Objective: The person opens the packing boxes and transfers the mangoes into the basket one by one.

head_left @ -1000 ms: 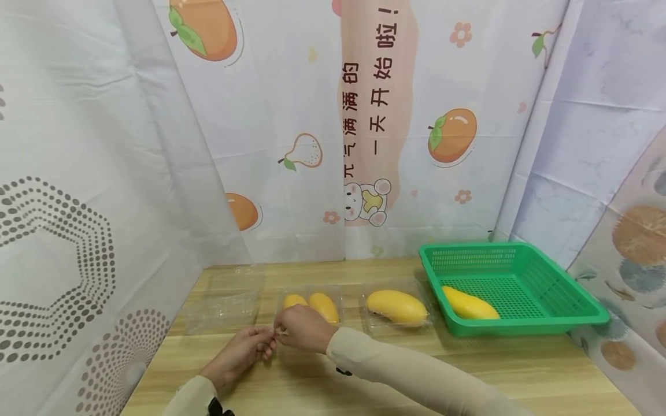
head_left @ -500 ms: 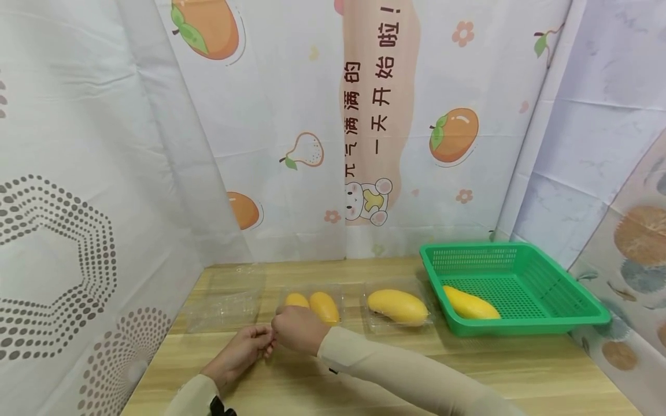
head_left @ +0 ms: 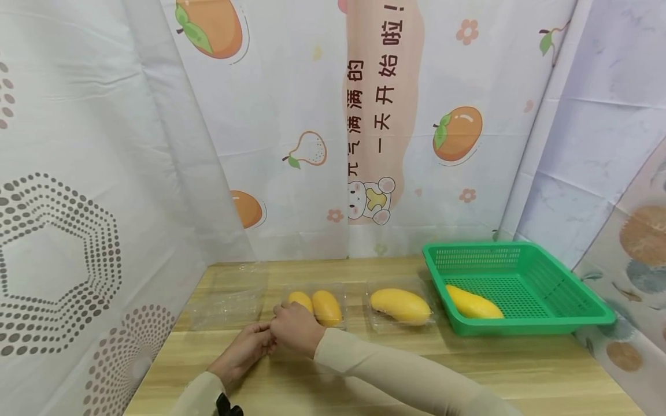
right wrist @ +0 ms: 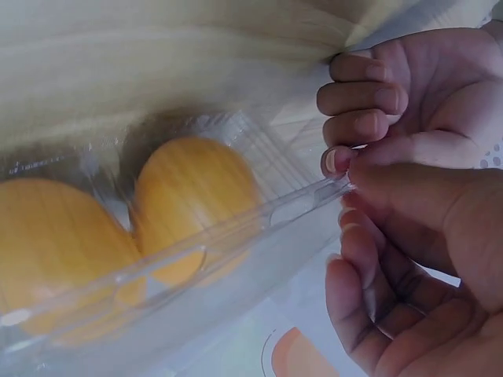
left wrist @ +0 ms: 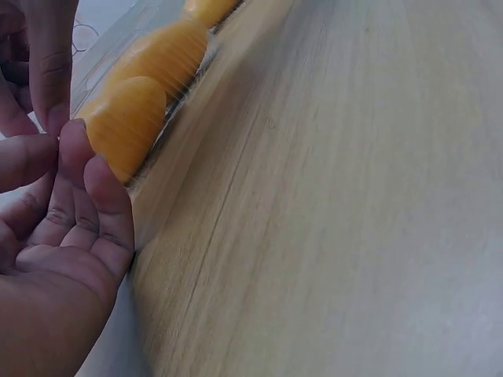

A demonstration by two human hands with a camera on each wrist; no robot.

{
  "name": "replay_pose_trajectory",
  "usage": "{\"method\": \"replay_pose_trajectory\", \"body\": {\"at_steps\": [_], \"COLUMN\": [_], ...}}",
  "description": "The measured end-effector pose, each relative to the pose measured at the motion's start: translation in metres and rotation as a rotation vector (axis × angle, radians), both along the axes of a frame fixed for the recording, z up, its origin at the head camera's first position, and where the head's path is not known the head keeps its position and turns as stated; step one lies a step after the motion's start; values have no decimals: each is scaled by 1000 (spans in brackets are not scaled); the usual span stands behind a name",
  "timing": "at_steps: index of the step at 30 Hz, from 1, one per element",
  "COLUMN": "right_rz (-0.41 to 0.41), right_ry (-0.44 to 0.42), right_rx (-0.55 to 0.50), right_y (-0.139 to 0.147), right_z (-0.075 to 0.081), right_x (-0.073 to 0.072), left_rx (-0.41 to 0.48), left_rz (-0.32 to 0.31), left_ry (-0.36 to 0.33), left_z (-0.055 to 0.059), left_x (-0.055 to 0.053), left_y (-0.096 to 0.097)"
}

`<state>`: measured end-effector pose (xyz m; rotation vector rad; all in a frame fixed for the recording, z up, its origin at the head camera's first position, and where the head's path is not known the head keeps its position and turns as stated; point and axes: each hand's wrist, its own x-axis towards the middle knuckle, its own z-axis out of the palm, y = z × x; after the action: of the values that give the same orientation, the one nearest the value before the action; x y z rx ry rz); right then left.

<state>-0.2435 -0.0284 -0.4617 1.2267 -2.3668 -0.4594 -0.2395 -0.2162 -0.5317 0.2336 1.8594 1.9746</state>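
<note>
To the left of my grip and a little beyond it lies a clear plastic clamshell [head_left: 227,309], its panels spread, perhaps set aside so it stays within reach without crowding my fingers. My left hand [head_left: 244,352] comes in palm up, thumb and forefinger closed in a pinch at one corner of the two-mango box [right wrist: 271,161], probably to steady that thin edge from below. My right hand [head_left: 295,329] meets it from above, thumb and forefinger closed on the same corner, the other fingers curled loosely; I can't tell whether the rim there is fastened.

The box sits just beyond and right of my pinch, its left mango [head_left: 300,300] and right mango [head_left: 326,308] side by side, likely because they fit that way. Farther right, a single-mango box [head_left: 372,323] holds one larger mango [head_left: 399,305] lying crosswise. Rightmost, well apart from my hands, a green basket [head_left: 536,327] keeps a long mango [head_left: 473,303] against its near-left wall.
</note>
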Motion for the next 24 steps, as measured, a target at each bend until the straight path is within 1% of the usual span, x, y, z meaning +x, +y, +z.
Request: {"method": "replay_pose_trajectory", "body": {"at_steps": [4, 8, 16, 20, 24], "right_rz": [-7, -9, 35, 50, 58], "right_ry": [14, 17, 67, 100, 107], "right_rx": [19, 32, 43, 34, 32], "right_y": [-1, -3, -5, -4, -2], "right_z": [1, 0, -5, -7, -10], "right_x": [1, 0, -4, -8, -11], "left_rx": [5, 4, 1, -3, -13], "left_rz": [7, 29, 114, 151, 179], "left_ry": [0, -8, -42, -43, -41], "left_z": [0, -2, -4, -3, -3], "left_x": [1, 0, -1, -4, -6], "left_y": [-1, 0, 3, 5, 9]}}
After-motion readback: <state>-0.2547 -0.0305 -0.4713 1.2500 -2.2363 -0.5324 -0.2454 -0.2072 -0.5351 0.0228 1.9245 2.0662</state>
